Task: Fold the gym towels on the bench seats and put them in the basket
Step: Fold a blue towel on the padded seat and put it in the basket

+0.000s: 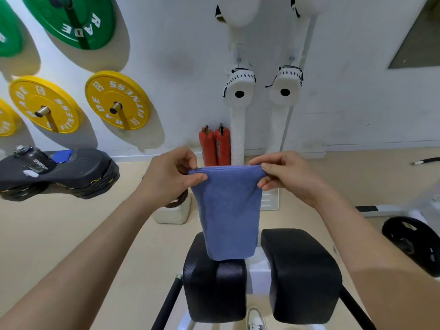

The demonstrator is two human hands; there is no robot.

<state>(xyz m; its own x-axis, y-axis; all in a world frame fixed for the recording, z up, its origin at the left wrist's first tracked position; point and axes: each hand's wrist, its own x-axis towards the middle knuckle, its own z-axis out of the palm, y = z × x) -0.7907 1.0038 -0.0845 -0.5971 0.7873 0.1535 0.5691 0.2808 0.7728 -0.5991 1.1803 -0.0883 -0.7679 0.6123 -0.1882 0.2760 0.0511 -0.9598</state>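
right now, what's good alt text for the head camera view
The left hand and right hand pinch the top corners of a folded blue cloth towel that hangs above two black padded bench seats; yellow and green weight plates hang on the wall.

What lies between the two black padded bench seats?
Head view: a white frame section fills the gap between left seat and right seat; a white shoe shows below.
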